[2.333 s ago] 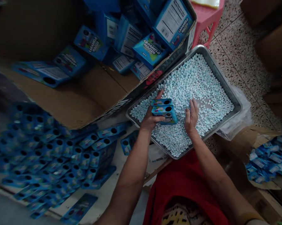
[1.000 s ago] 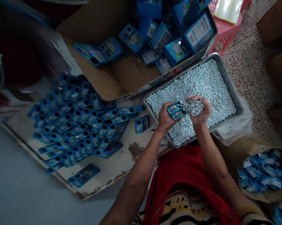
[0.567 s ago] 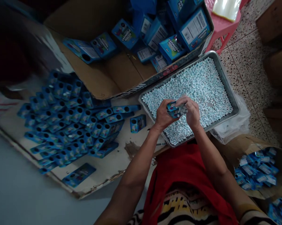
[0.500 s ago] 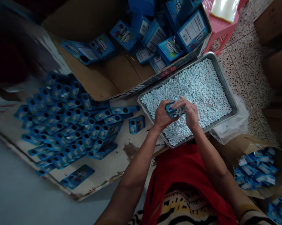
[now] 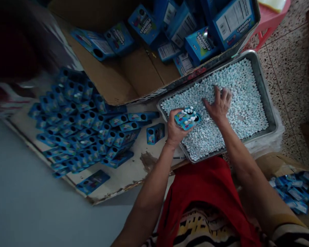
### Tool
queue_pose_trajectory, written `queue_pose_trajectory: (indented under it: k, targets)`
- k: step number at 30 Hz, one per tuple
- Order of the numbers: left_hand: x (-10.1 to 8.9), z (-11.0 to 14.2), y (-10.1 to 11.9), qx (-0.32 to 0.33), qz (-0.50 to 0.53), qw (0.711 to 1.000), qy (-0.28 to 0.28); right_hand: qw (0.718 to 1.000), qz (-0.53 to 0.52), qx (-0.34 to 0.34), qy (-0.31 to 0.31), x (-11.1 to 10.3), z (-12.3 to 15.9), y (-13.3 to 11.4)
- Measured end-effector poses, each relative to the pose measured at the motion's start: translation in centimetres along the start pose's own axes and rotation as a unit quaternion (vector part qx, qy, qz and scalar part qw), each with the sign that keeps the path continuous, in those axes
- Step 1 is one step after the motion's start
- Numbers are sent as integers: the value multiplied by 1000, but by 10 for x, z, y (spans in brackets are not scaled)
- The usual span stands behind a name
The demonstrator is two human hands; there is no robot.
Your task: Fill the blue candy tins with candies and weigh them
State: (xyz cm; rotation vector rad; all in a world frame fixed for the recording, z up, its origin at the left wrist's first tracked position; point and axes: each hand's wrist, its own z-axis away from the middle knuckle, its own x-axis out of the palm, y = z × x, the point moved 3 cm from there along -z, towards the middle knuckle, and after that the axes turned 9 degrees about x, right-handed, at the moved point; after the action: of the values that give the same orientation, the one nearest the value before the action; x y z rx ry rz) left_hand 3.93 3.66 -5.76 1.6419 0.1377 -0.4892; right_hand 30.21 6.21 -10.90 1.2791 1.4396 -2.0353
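I read "CARAMELO MACIZO" in white letters on a blue candy box [image 5: 145,27] in the open carton [image 5: 141,70]. The same words stand on a green-splashed box [image 5: 202,43] and on a large box [image 5: 234,24], beneath its white barcode panel, whose fine print is too small. I can't make out the lettering on the small boxes [image 5: 181,120] in my left hand [image 5: 175,129], the carton's outer wall or my shirt [image 5: 192,223].

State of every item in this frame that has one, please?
Left hand: closed around two candy boxes
Two candy boxes: holes up, loose candies on top
Right hand: open, fingers spread among tray candies
Metal tray: filled with candies
Carton: open, partly filled with blue boxes
Tabletop boxes: mostly clustered, holes visible
Brown sack: open
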Motion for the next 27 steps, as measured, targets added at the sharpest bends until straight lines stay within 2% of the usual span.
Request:
queue_pose_trajectory:
  k: [2, 4, 5, 6, 7, 9, 10, 11, 12, 13, 15, 18, 21, 24, 27]
  targets:
    - [-6, -1, -1, 4, -3, 1000, -7, 999, -22, 26, -34, 5, 15, -11]
    - [-14, -4, -2, 0, -10, 1000, -5, 991, -80, 92, -64, -1, 22, -11]
    - [-17, -6, -2, -1, -13, 1000, -6, 978, -135, 140, -80, -6, 23, -9]
    - [-19, -8, -1, 1, -14, 1000, -13, 953, -211, 192, -101, -12, 22, -7]
    - [-20, -10, 0, 4, -12, 1000, -23, 913, -302, 241, -128, -17, 23, -6]
    - [-19, -12, 4, 7, -10, 999, -34, 799, -483, 303, -190, -30, 26, -14]
    - [-18, -13, 6, 7, -11, 999, -32, 742, -553, 310, -218, -38, 29, -23]
    - [-15, -13, 8, 8, -13, 999, -32, 700, -602, 304, -236, -46, 34, -35]
    - [-12, -13, 11, 12, -12, 999, -40, 676, -633, 288, -244, -55, 39, -47]
    - [-8, -13, 15, 19, -8, 998, -54, 669, -650, 264, -244, -63, 45, -61]
    - [-1, -13, 21, 32, 2, 997, -76, 687, -661, 207, -223, -77, 56, -87]
    - [3, -15, 30, 43, -2, 997, -71, 738, -637, 143, -170, -87, 66, -113]
    - [4, -19, 37, 38, -38, 997, -63, 779, -605, 105, -128, -85, 65, -121]
    - [3, -21, 41, 28, -74, 993, -83, 798, -588, 61, -117, -80, 61, -127]
    - [3, -21, 42, 42, -86, 988, -119, 814, -568, 49, -108, -76, 65, -136]
